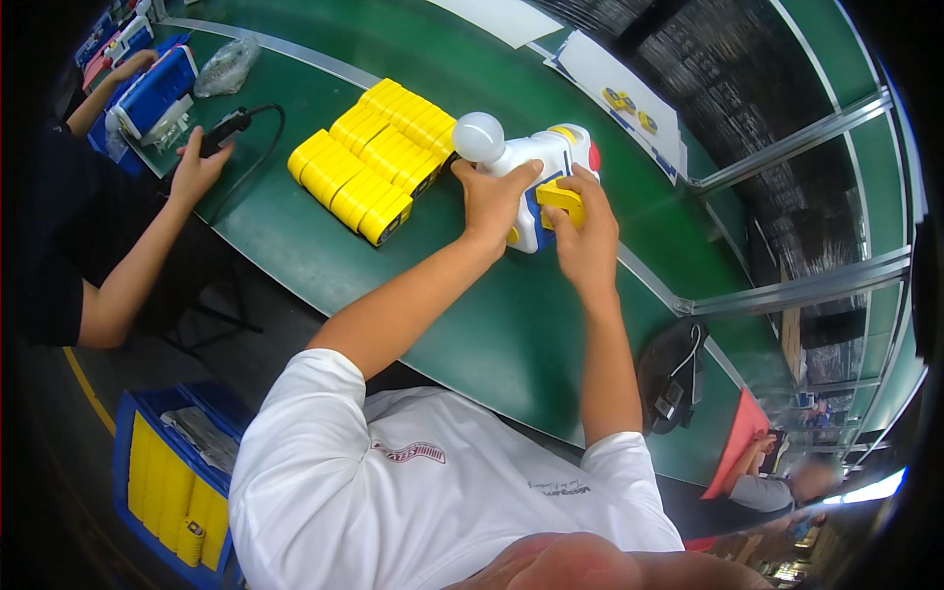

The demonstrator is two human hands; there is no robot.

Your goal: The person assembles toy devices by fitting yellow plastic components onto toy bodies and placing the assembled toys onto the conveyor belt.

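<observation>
A white plastic device (539,147) with a blue panel, a red end and a white ball (479,137) on its near-left end is held above the green table. My left hand (492,205) grips its white body, thumb on top and fingers partly hidden. Between the thumb and fingers of my right hand (588,234) is a small yellow plastic part (560,201), against the blue panel; whether it is seated there I cannot tell. Left of the device, rows of yellow rounded parts (364,157) lie packed side by side on the table.
A co-worker's hand (197,172) at the left holds a black corded tool (226,131). Beyond are a blue-and-white case (162,93) and a clear plastic bag (226,67). Printed sheets (615,84) lie at the back. A blue bin (126,462) of yellow parts stands lower left.
</observation>
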